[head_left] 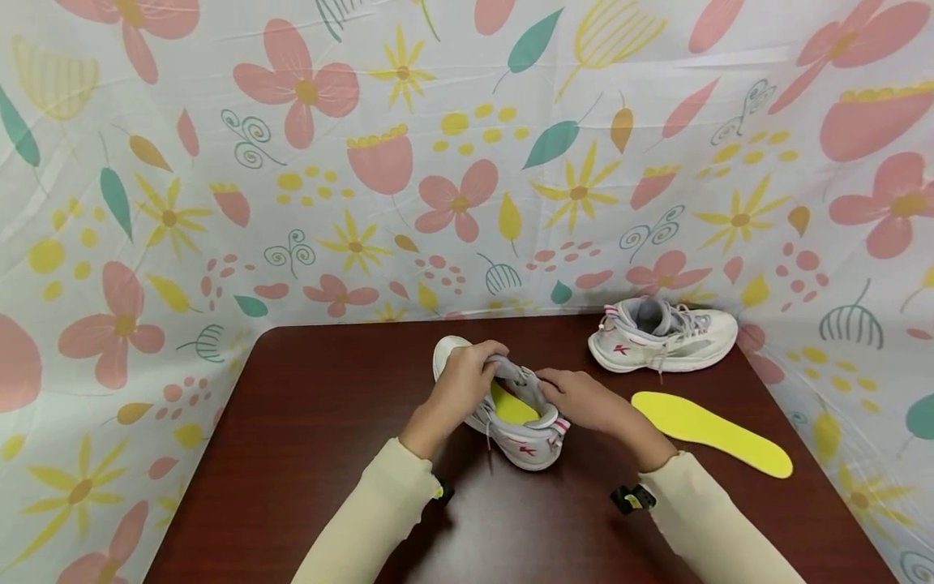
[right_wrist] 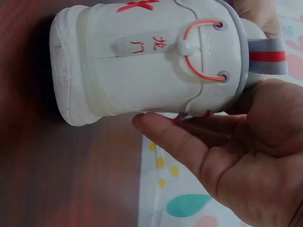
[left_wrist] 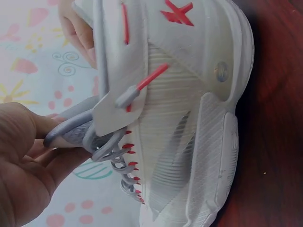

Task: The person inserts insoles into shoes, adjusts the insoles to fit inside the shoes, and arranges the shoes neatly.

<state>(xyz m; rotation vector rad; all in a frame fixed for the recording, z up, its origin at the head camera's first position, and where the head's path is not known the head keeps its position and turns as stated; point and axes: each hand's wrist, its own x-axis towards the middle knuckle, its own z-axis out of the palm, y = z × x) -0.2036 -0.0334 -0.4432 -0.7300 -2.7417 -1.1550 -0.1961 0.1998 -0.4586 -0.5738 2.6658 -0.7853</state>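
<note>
A white sneaker (head_left: 521, 446) with a red mark near its heel stands on the table, heel towards me. Inside its opening lies a yellow insole (head_left: 513, 408). My left hand (head_left: 464, 377) pinches the grey tongue (left_wrist: 75, 135) between thumb and fingers, above the laces (left_wrist: 120, 165). On the other side, my right hand (head_left: 584, 397) holds the shoe by its side near the collar. In the right wrist view its fingers (right_wrist: 175, 137) lie along the outer wall beside the heel (right_wrist: 142, 71). Part of the right hand's grip is hidden behind the collar.
A second white sneaker (head_left: 664, 334) stands at the back right of the dark red table (head_left: 314, 422). Another yellow insole (head_left: 711, 431) lies flat to the right, close to my right forearm. A flower-patterned cloth (head_left: 452, 162) hangs behind and around the table.
</note>
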